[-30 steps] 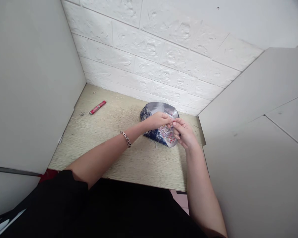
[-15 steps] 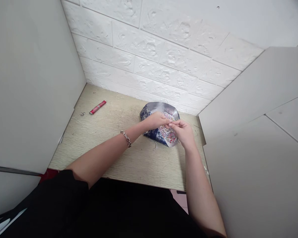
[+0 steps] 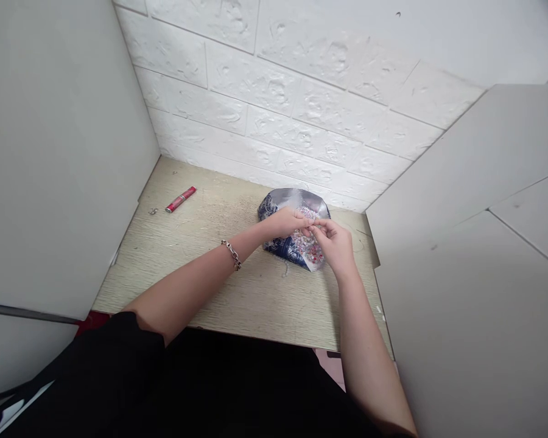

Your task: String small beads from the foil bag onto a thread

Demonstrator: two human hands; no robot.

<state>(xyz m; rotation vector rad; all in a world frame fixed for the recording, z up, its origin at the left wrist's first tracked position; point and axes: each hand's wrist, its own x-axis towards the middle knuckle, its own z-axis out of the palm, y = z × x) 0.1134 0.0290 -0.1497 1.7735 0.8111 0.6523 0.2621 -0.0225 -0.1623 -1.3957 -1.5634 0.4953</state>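
Note:
A dark blue patterned tin [image 3: 278, 246] stands at the back of the wooden desk [image 3: 219, 274], with a clear bag of small pink and white beads [image 3: 309, 248] in it. My left hand [image 3: 285, 221], with a chain bracelet [image 3: 232, 255] on the wrist, pinches something tiny over the bag. My right hand [image 3: 333, 243] meets it fingertip to fingertip, also pinched. What the fingers hold is too small to name.
A red tube [image 3: 180, 199] and a small metal bit [image 3: 153, 211] lie at the desk's far left. Grey panels close in the left [image 3: 50, 152] and right [image 3: 475, 243] sides. A white brick-pattern wall [image 3: 301, 109] stands behind.
My right hand has shifted slightly left and up toward the left hand. The fingertips stay together over the bead bag.

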